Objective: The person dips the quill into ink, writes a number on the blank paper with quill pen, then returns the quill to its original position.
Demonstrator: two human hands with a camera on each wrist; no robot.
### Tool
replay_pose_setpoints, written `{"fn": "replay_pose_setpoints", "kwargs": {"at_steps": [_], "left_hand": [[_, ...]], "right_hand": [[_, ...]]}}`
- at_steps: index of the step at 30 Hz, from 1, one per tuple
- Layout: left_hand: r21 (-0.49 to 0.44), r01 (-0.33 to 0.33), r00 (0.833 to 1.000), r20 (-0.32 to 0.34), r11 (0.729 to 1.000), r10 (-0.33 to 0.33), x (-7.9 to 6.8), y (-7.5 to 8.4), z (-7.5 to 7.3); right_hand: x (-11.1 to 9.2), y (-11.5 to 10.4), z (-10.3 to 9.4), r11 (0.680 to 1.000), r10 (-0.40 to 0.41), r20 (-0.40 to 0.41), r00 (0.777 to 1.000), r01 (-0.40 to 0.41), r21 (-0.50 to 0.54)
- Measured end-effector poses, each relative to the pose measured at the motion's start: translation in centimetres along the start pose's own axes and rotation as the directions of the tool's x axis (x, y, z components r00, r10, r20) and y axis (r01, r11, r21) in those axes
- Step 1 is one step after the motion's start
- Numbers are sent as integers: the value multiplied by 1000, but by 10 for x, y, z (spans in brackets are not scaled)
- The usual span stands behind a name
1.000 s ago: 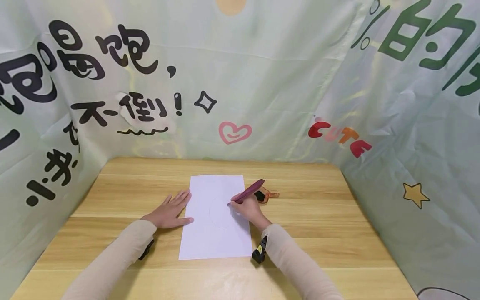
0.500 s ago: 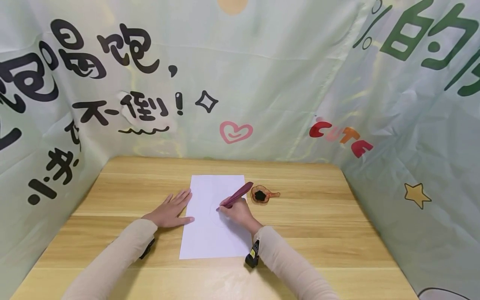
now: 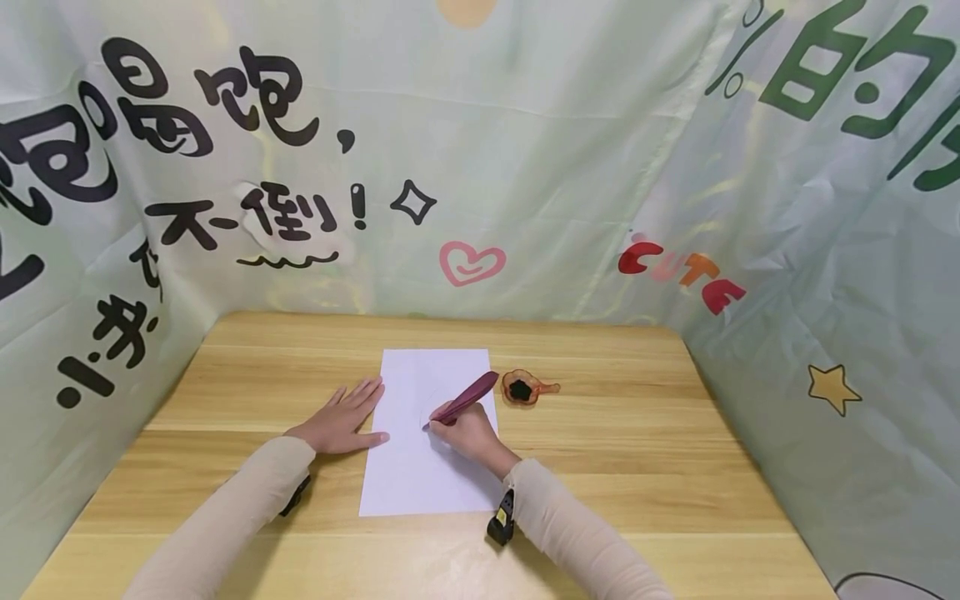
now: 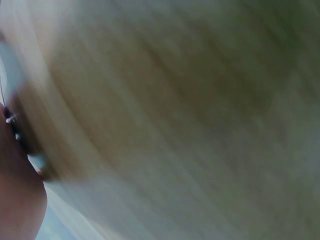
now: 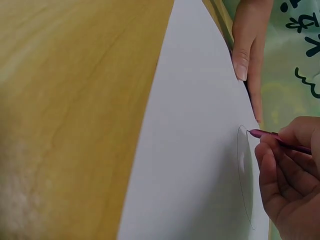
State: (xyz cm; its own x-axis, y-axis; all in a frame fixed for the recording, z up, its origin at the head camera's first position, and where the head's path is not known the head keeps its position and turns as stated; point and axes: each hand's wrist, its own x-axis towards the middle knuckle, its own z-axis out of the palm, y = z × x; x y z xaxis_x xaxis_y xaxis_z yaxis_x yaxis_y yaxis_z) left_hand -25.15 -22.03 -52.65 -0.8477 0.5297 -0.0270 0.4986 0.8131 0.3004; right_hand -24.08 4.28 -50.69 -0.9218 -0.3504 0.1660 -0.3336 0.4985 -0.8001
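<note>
A sheet of white paper (image 3: 405, 483) lies flat on the wooden table. My right hand (image 3: 472, 433) pinches a maroon pen (image 3: 468, 397) with a broad, leaf-shaped upper end, its tip down at the paper. In the right wrist view a thin curved line (image 5: 238, 165) is drawn on the sheet, and the tip of the pen (image 5: 257, 133) is close to its upper end. Spread out on the paper's left edge, my left hand (image 3: 341, 423) rests with straight fingers. The left wrist view is blurred and shows only part of that hand (image 4: 20, 200).
A small brown flower-shaped dish (image 3: 510, 377) with a dark centre and short handle stands on the table (image 3: 637, 467), right of the paper. Printed cloth (image 3: 562, 167) hangs behind the table and along both sides.
My right hand has moved left and slightly toward me across the paper with the pen, leaving the brown dish uncovered. The left hand has stayed in place.
</note>
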Motion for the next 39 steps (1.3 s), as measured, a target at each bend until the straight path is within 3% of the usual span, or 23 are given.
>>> {"fn": "replay_pose_setpoints", "kwargs": {"at_steps": [8, 17, 25, 30, 39], "left_hand": [[5, -12, 1000, -6, 1000, 12, -2, 5, -5], [2, -10, 1000, -1, 1000, 10, 2, -4, 3], [-4, -31, 999, -33, 1000, 31, -1, 1, -1], [-7, -22, 1000, -20, 1000, 21, -1, 4, -2], [2, -12, 1000, 2, 1000, 12, -3, 8, -8]], "right_hand": [[-1, 0, 0, 1000, 9, 13, 1000, -9, 9], [-2, 0, 1, 1000, 5, 15, 1000, -5, 6], [-4, -5, -1, 1000, 22, 26, 999, -22, 7], [-3, -5, -1, 999, 27, 22, 999, -28, 20], [8, -1, -21, 986, 95, -12, 995, -92, 142]]}}
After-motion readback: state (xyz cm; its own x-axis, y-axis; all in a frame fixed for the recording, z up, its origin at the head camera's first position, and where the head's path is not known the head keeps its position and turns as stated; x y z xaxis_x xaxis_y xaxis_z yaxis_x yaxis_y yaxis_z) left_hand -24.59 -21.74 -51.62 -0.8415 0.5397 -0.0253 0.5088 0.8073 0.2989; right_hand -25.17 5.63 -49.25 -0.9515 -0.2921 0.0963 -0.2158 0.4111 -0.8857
